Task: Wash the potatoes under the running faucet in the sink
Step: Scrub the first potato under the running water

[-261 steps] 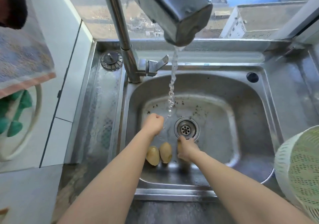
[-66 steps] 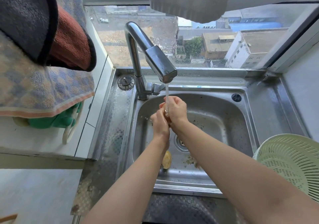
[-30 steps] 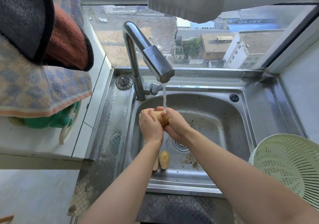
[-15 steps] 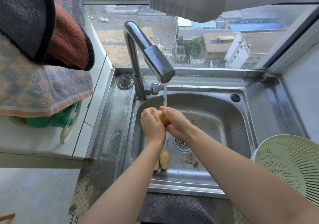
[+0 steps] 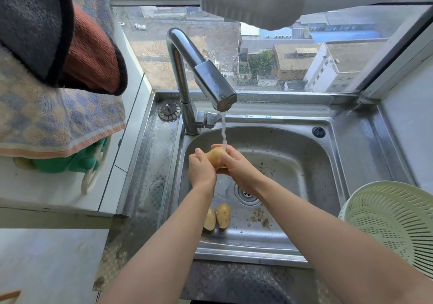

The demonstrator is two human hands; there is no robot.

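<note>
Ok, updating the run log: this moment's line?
left hand and right hand: grip tan potato under steel faucet stream | two more potatoes: on steel sink floor

Yellow-tan skin is seen on the oval potato (image 5: 214,156); the dull silver steel sink basin (image 5: 293,146) is flecked brown near its front edge. Blue-and-beige checks with an orange border are shown on the terry towel (image 5: 54,121), pale green on the perforated plastic colander (image 5: 393,221).

Head-worn view, angled down, close over sink (image 5: 293,252)
</note>
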